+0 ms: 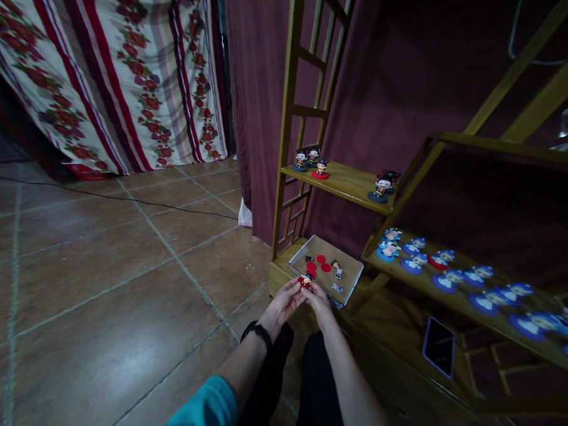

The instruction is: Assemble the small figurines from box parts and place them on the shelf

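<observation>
A small figurine (pixel 306 280) with dark hair and a red base is pinched between both my hands, just in front of a shallow cardboard box. My left hand (pixel 282 306) grips it from the left, fingers curled with the palm partly turned up. From the other side my right hand (pixel 317 297) closes on the same figurine. Inside the box (pixel 354 284) lie several red discs (pixel 325 267), a dark-haired figurine piece (pixel 337 270) and a small pale piece (pixel 338 288). My fingertips partly cover the box's near edge.
A wooden shelf (pixel 346 181) above the box carries several finished-looking figurines (pixel 382 187). On the right shelf stand rows of blue-based figurines (pixel 448 280). A phone (pixel 439 347) lies on the lower board. A cable (pixel 171 204) crosses the tiled floor at left.
</observation>
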A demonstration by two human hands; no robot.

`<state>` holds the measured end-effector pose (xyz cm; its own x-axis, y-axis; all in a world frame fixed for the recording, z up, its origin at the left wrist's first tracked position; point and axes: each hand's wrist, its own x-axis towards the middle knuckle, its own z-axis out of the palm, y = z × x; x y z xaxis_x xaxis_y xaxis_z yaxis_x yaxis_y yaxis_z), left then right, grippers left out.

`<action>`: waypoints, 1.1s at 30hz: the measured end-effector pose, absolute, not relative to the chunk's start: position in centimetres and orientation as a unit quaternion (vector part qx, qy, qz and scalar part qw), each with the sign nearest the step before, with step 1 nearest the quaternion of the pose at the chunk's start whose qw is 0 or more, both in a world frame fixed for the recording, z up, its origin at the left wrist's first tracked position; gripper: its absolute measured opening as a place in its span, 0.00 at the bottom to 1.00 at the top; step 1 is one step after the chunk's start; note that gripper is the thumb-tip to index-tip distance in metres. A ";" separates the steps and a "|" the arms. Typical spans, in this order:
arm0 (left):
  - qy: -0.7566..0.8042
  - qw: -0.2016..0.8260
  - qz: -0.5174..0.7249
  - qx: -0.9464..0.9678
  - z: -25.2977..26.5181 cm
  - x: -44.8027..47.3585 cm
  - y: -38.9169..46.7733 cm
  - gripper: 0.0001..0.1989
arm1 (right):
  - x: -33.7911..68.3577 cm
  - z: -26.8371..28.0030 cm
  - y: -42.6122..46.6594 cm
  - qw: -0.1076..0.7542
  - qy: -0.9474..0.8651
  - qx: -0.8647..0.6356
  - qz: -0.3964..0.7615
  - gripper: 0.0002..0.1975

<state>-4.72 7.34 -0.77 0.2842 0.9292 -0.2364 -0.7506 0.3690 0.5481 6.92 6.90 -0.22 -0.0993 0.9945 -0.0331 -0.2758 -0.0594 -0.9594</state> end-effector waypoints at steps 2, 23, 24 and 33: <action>0.270 0.776 0.545 0.166 -0.9 -4.6 7.4 0.17 | 6.8 -0.4 7.0 0.534 -0.428 -0.410 0.602 0.22; 0.272 0.787 0.535 0.144 -1.1 -4.6 7.2 0.09 | 6.8 -0.6 7.3 0.528 -0.443 -0.419 0.591 0.21; 0.275 0.787 0.534 0.141 -1.1 -4.6 7.2 0.09 | 6.8 -0.4 7.2 0.529 -0.448 -0.416 0.589 0.20; 0.292 0.807 0.501 0.113 -0.6 -4.4 7.1 0.12 | 6.5 -0.8 7.4 0.558 -0.444 -0.425 0.558 0.18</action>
<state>-4.41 7.13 -0.58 0.3277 0.8740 -0.3587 -0.7422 0.4731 0.4747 6.54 7.41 -0.85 -0.0162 0.9996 0.0213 -0.2453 0.0166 -0.9693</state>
